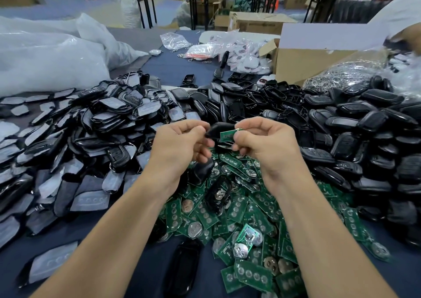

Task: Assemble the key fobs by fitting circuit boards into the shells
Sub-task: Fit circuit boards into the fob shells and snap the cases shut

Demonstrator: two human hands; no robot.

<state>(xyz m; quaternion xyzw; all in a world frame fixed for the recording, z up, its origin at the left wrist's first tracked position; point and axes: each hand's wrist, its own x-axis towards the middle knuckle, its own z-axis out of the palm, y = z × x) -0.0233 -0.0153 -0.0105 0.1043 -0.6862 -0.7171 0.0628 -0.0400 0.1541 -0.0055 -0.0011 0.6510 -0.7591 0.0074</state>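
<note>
Left hand (180, 144) pinching black shell (218, 129), raised above the board pile, long axis roughly left-right, tilted down toward left. Right hand (264, 138) pinching green circuit board (227, 135) by its right end, long axis left-right, free end pointing left and touching the shell. Below on dark surface (141, 261): heap of green boards (239, 218) with round battery clips. Heap of grey button pads (75, 143) at left, heap of black shells (353, 124) at right. Cardboard box (303, 63) behind. No readable writing or brand.
</note>
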